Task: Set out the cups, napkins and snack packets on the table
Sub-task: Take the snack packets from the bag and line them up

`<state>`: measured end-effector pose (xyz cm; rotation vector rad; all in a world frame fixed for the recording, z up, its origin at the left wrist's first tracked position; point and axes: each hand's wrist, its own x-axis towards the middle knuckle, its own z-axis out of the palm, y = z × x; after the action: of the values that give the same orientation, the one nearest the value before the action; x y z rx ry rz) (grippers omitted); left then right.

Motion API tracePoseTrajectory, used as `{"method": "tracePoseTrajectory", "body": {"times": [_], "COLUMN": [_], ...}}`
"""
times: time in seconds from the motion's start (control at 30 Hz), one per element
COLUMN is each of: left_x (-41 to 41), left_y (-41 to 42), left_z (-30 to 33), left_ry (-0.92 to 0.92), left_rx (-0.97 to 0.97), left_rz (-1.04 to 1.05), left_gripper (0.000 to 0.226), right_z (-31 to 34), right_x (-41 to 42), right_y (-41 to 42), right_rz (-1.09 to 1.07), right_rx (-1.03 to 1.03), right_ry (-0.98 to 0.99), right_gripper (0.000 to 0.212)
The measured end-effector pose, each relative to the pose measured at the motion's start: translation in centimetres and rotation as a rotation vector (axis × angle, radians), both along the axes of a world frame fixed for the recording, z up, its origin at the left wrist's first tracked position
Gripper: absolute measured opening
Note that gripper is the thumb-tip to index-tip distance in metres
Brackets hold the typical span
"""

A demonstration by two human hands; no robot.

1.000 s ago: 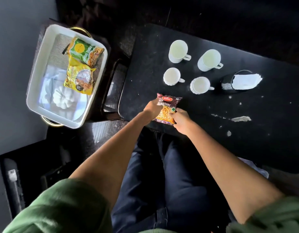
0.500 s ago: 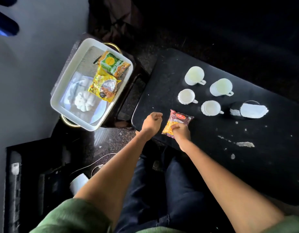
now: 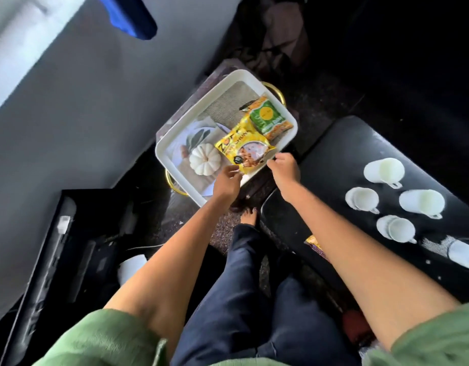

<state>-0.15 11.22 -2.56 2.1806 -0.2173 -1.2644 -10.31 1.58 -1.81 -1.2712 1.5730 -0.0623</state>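
My yellow packet looks like glossy plastic film; the white tray smooth, its handles shiny gold metal, the cups perhaps glazed ceramic.

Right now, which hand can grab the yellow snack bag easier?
Probably the left hand: its fingertips already touch the near edge of the yellow packet in the white tray. The right hand is at the packet's corner too, so both may lift.

both arms reaching fwd, left hand & right hand fingers curled
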Motion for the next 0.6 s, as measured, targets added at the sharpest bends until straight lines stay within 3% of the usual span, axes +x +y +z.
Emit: {"method": "tracePoseTrajectory", "body": {"times": [0.03, 0.13, 0.23, 0.33, 0.6], "left_x": [0.9, 2.7, 3.7, 4.3, 4.5], "left_y": [0.2, 0.7, 1.2, 1.2, 0.5], "left_z": [-0.1, -0.1, -0.1, -0.1, 1.1], "left_ry": [0.025, 0.093, 0.155, 0.207, 0.331], "left_rx": [0.021, 0.048, 0.047, 0.036, 0.004], "left_rz": [-0.002, -0.003, -0.014, -0.019, 0.007], "left_gripper": [0.035, 0.045, 0.05, 0.053, 0.056], "right_z": [-0.3, -1.4, -2.1, -1.8, -0.2], "right_x": [1.2, 3.8, 5.5, 6.2, 6.6], "right_y": [-0.4, -1.3, -1.3, -1.1, 0.4], "right_rz": [-0.013, -0.138, -0.318, -0.427, -0.289], "right_rx": [0.011, 0.098, 0.16, 0.178, 0.083], "right_ry": [0.013, 0.017, 0.034, 0.069, -0.049], "right_gripper": [0.013, 0.048, 0.057, 0.052, 0.02]}}
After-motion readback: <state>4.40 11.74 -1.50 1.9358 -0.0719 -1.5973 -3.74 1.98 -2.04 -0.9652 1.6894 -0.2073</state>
